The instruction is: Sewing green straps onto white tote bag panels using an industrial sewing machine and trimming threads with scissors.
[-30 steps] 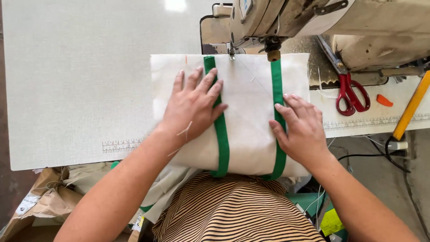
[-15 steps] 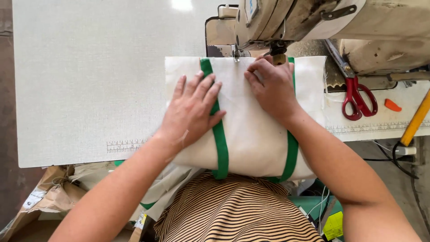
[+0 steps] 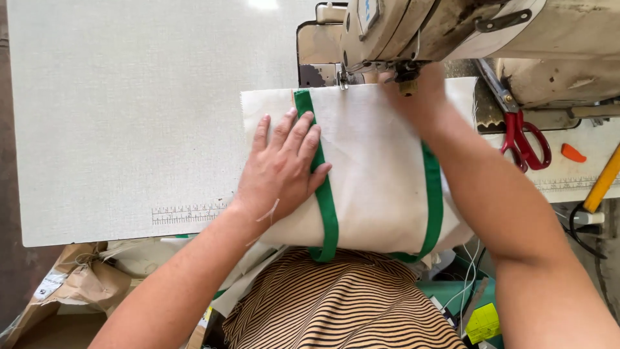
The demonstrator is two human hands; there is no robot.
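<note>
A cream fabric panel [image 3: 378, 168] with two green straps [image 3: 326, 200] lies on the sewing table in front of me. My left hand [image 3: 281, 168] rests flat on it, fingers spread, beside the left strap. My right hand [image 3: 420, 97] reaches under the head of the beige sewing machine [image 3: 465, 32], near the needle; its fingers are mostly hidden by the machine, so I cannot tell what they touch.
The white table [image 3: 116, 116] has a printed ruler along its near edge. Red-handled scissors [image 3: 526, 142] lie right of the machine, next to an orange piece [image 3: 573, 153] and a yellow tool [image 3: 604, 181]. Brown paper and bags [image 3: 71, 284] sit below the table's left side.
My right hand moved from the lower right of the panel up to the needle area under the machine head. The left hand stayed flat on the fabric.
</note>
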